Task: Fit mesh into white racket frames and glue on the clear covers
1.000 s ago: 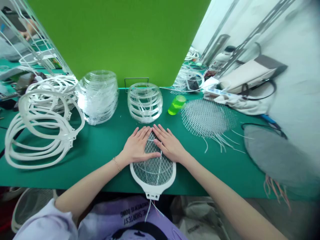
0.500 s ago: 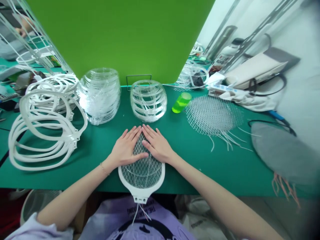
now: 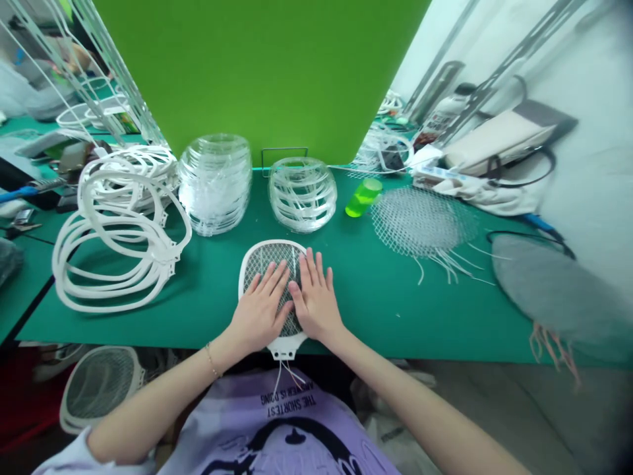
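mesh point(image 3: 264, 258) of a fly swatter point(image 3: 241, 277) lay pinned flat under the left hand point(image 3: 258, 315) and right hand point(image 3: 316, 300), just apart, pressing down to steady it at the front edge of the desk point(image 3: 395, 316).

Free passage: green mat point(image 3: 395, 310) right of the racket point(image 3: 262, 260), as far as the wire mesh point(image 3: 420, 221). Narrower gap left, up to the white frames point(image 3: 168, 254). Forward, stacked clear shells point(image 3: 215, 185) and green cup point(image 3: 363, 196) obstruct.
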Demonstrator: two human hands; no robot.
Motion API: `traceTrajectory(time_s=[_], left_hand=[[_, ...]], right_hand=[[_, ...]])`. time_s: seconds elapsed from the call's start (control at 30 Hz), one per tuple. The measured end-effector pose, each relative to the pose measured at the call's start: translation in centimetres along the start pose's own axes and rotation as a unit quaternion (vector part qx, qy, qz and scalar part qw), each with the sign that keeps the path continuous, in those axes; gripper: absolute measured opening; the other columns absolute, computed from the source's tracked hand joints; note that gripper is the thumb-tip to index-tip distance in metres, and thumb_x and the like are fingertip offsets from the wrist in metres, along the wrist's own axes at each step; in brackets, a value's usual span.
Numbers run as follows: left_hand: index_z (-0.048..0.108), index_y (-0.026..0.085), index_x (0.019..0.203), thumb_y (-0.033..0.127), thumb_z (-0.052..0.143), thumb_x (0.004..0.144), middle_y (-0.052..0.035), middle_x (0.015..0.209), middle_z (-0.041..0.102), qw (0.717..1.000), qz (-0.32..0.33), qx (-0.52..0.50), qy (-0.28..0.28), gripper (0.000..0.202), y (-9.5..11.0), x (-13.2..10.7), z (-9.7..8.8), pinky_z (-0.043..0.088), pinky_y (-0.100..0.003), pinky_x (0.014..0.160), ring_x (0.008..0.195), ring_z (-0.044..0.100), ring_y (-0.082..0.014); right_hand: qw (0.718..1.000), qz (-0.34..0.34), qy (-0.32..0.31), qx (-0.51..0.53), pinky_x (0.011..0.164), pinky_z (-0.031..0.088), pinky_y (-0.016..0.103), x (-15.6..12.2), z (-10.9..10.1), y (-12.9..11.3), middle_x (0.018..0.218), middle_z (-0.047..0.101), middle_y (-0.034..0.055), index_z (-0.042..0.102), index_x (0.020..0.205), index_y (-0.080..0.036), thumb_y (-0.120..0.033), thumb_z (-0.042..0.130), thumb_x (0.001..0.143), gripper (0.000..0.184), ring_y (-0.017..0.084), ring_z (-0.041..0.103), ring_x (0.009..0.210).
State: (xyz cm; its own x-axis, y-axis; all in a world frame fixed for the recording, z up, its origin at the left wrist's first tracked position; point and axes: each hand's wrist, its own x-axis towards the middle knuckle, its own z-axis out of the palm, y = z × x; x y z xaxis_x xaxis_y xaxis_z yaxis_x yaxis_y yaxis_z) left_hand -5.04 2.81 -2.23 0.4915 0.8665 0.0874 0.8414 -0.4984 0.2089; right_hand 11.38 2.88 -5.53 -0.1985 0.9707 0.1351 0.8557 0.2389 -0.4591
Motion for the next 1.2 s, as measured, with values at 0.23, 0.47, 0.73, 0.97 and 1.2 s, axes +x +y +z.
traceTrajectory(time_s=[0.23,0.47,0.73,0.97,1.2], left_hand=[[0.029,0.022,0.158,0.04,0.036,0.103,-0.0013,0.167,0.019,1.0,-0.012,0.025,-0.001,0.058,0.2,-1.3,1.0,0.016,-0.055,0.123,0.155,0.01,-0.0291],[0.016,0.024,0.161,0.029,0.047,0.094,-0.0038,0.168,0.015,0.999,0.008,0.051,0.011,0.074,0.1,-1.6,1.6,0.015,-0.056,0.122,0.155,0.004,-0.0321],[0.036,0.023,0.154,0.033,0.025,0.106,-0.0028,0.166,0.024,0.994,-0.064,-0.073,0.044,0.05,-2.7,-0.3,-0.6,0.027,-0.046,0.122,0.155,0.012,-0.0232],[0.022,0.014,0.159,0.043,0.034,0.104,-0.0104,0.167,0.014,0.998,-0.064,0.001,0.013,0.063,-6.3,1.8,0.7,0.021,-0.049,0.123,0.155,0.007,-0.0272],[0.021,0.011,0.159,0.048,0.033,0.104,-0.0144,0.167,0.013,0.998,-0.06,-0.01,0.02,0.067,-6.4,1.6,1.4,0.023,-0.048,0.122,0.154,0.009,-0.0284]], right_hand=[[1.0,-0.026,0.012,-0.009,0.121,0.012,0.061,1.8,-0.3,-1.2,0.166,0.016,0.0081,0.012,0.161,-0.02,-0.044,0.013,0.105,0.061,0.026,0.004,0.155],[0.99,-0.133,0.044,-0.028,0.121,0.016,0.056,-1.4,1.0,-3.3,0.168,-0.001,0.0097,-0.016,0.158,-0.018,-0.05,0.026,0.103,0.076,0.028,-0.002,0.154],[0.996,-0.086,0.022,0.014,0.121,0.022,0.055,-1.3,1.5,-2.9,0.168,-0.004,0.0129,-0.024,0.156,-0.016,-0.046,0.024,0.104,0.077,0.027,-0.002,0.154],[0.986,-0.162,-0.018,-0.018,0.121,0.013,0.063,-1.8,1.7,-6.9,0.167,0.01,0.0107,-0.008,0.16,-0.018,-0.057,0.035,0.1,0.084,0.032,0.001,0.154],[0.986,-0.166,-0.019,-0.02,0.122,0.015,0.059,-1.7,2.0,-6.3,0.167,0.008,0.0103,-0.009,0.16,-0.016,-0.06,0.027,0.101,0.081,0.03,-0.002,0.154]])
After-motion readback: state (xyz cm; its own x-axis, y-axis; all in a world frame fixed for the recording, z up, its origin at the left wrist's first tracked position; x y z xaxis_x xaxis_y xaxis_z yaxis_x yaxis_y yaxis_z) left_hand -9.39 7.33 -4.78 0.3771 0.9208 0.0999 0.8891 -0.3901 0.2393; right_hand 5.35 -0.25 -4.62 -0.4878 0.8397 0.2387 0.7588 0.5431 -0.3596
